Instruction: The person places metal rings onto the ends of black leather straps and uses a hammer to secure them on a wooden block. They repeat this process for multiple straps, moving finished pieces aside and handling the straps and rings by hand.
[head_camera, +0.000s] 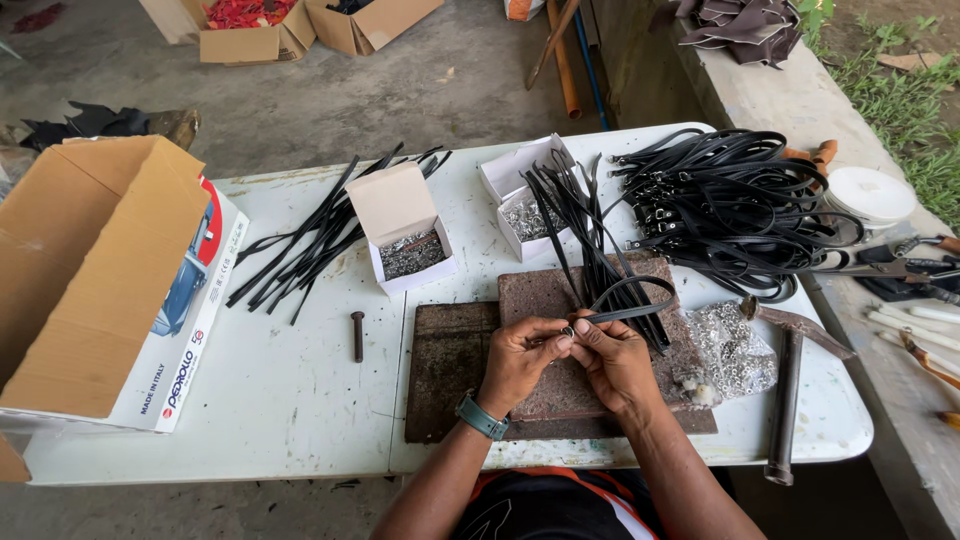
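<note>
— What am I looking at on the table, by count?

— I'm seeing two small white boxes (412, 235) lying open with metal fittings inside, one big cardboard carton (95, 275), one hammer (790, 385), one dark punch (357, 335) and one clear bag of rivets (732, 350).

— And hands?

— I'm counting two, left hand (518, 360) and right hand (615, 362), pinching one looped black strap (632, 300). The loose straps are lying too tangled to count.
</note>
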